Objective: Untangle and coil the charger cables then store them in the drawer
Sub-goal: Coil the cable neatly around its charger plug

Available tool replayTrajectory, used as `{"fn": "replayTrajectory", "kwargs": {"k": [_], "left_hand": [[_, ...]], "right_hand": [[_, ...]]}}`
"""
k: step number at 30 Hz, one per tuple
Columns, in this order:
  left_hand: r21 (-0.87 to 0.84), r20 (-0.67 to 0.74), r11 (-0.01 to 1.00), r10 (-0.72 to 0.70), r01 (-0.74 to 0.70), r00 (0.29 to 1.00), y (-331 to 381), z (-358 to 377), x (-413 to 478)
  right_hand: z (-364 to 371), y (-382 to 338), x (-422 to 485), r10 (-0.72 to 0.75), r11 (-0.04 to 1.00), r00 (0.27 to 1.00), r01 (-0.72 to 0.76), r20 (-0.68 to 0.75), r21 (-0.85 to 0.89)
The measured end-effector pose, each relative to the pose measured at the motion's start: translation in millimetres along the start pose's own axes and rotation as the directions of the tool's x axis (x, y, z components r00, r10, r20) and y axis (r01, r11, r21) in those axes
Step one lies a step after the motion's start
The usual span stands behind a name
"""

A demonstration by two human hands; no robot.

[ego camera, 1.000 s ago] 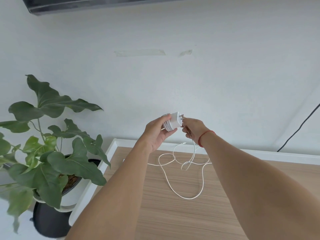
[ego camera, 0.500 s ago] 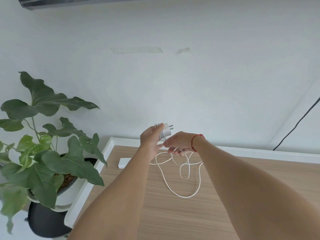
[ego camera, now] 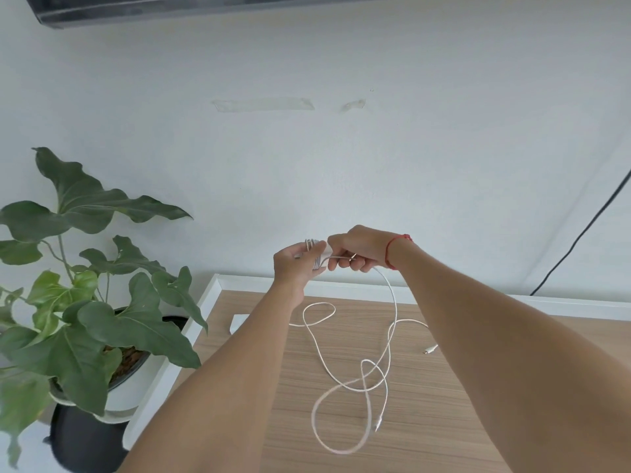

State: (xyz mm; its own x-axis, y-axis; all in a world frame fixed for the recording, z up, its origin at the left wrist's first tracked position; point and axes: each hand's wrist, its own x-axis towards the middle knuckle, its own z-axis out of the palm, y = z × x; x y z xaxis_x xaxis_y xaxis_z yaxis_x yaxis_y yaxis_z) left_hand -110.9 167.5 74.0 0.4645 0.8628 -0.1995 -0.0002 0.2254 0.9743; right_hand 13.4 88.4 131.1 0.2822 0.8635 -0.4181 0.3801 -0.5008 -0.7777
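Note:
My left hand (ego camera: pixel 298 264) grips a white charger adapter (ego camera: pixel 316 256) held in the air above the desk's far edge, with turns of white cable wrapped around it. My right hand (ego camera: pixel 358 249), a red thread at its wrist, pinches the white cable (ego camera: pixel 392 308) right beside the adapter. From there the cable drops to the wooden desk top (ego camera: pixel 444 421) and lies in loose crossing loops (ego camera: pixel 341 414). A cable plug end (ego camera: pixel 431 349) lies near my right forearm, and another end (ego camera: pixel 378 425) rests by the near loop. No drawer is in view.
A second white adapter (ego camera: pixel 239 323) lies on the desk near its left rim, partly behind my left forearm. A leafy potted plant (ego camera: pixel 92 322) stands left of the desk. A black cable (ego camera: pixel 580 233) runs down the wall at the right. The desk has a white raised rim (ego camera: pixel 211 295).
My right hand has risen from below the adapter to beside it, carrying the cable around it. The loops on the desk have shifted and spread toward me.

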Motion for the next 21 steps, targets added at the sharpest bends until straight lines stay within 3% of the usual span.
{"fn": "replayTrajectory", "kwargs": {"k": [4,10,14,21], "left_hand": [[-0.101,-0.006,0.990,-0.100,0.099,0.995,1.6,-0.2,-3.3],[-0.229,0.121,0.952,-0.180,0.204,0.976,8.5,-2.7,-14.2],[-0.126,0.194,0.978,-0.138,0.164,0.971,6.5,-8.9,-13.0],[0.023,0.136,0.996,-0.084,0.082,0.987,3.7,-2.3,-7.3]], "right_hand": [[-7.3,-7.9,-0.4,-0.041,0.999,0.998,0.040,-0.040,-0.027],[-9.6,-8.4,8.6,-0.111,0.993,0.986,0.114,-0.124,0.014],[-11.7,-2.8,13.0,-0.134,0.987,0.984,0.144,-0.121,0.075],[-5.5,4.4,20.7,-0.172,0.984,0.959,0.176,-0.223,-0.003]]}}
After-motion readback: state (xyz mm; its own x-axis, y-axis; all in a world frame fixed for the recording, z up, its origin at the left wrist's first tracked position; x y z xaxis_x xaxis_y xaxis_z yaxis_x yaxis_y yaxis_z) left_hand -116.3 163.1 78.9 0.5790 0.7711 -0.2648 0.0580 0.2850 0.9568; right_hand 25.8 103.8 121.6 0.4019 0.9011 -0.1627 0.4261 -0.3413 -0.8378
